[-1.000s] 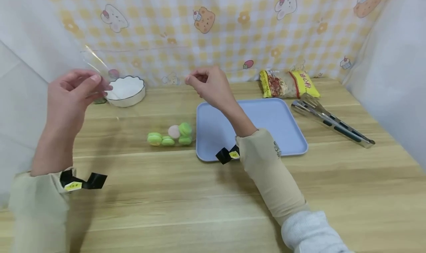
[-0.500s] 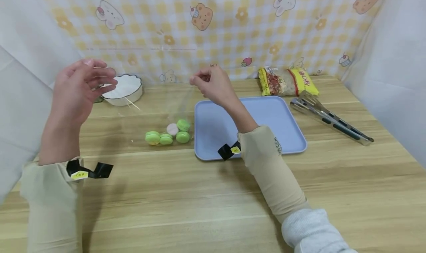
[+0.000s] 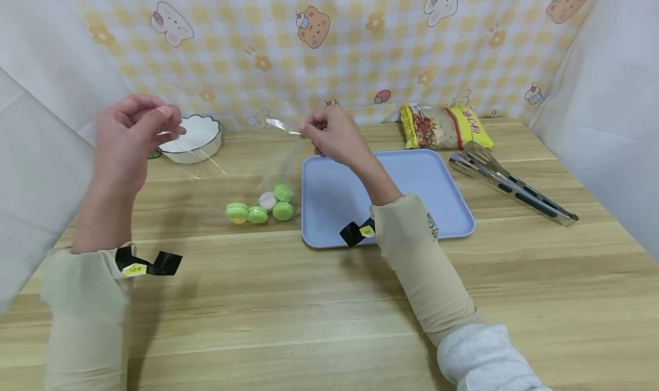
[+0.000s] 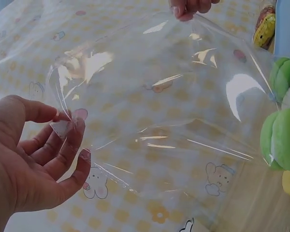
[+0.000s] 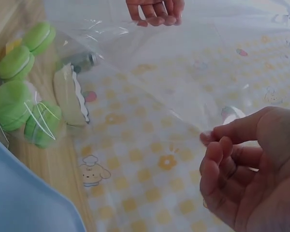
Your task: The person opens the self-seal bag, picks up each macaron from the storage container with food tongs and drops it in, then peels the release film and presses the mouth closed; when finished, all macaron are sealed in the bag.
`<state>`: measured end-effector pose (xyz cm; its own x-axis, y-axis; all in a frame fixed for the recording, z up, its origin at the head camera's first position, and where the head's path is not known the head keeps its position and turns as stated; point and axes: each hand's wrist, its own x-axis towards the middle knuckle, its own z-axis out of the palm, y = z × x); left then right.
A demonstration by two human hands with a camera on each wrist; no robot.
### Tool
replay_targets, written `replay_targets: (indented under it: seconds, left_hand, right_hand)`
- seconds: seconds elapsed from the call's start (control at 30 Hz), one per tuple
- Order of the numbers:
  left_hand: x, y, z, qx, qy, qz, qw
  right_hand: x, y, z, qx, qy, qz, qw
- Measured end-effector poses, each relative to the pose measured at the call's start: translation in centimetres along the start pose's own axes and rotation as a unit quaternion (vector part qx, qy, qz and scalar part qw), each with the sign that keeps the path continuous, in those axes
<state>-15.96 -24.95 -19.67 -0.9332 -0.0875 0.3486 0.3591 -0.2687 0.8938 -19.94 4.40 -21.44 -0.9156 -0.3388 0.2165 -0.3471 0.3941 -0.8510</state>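
The left hand [image 3: 128, 131] pinches one side of the clear bag [image 4: 159, 104] between thumb and fingers, and the right hand [image 3: 334, 134] pinches another side, so the film is spread between them above the surface [image 3: 288, 305]. In the lower part of the bag lie the green macarons [image 3: 237, 212] and the pale macaron [image 3: 267, 200], left of the blue tray [image 3: 432, 196]. At far left stands the white bowl [image 3: 198, 139]; at far right lies the yellow packet [image 3: 443, 129], with the tongs [image 3: 515, 187] nearer.

"Slim" on right sleeve [image 3: 427, 274], unclear characters on yellow packet [image 3: 445, 128]
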Motion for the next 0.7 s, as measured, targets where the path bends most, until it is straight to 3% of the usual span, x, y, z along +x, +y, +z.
replay_targets:
  seconds: [0.3,0.5,0.6,0.7]
  left_hand:
    - [-0.6,0.0,0.8,0.028,-0.057,-0.013,0.9979]
    - [-1.0,0.0,1.6,0.095,-0.096,-0.011,0.9907]
    - [-1.3,0.0,2.3,0.179,-0.108,0.002,0.9779]
    - [-1.7,-0.1,3.4,0.274,-0.120,0.014,0.9542]
  right_hand:
    - [-0.1,0.7,-0.3,-0.073,-0.097,0.065,0.9904]
    - [-0.2,1.0,-0.6,-0.109,-0.115,0.071,0.9848]
    - [-0.3,1.0,-0.6,-0.165,-0.117,0.080,0.9760]
    - [-0.4,0.7,-0.6,-0.214,-0.087,0.055,0.9714]
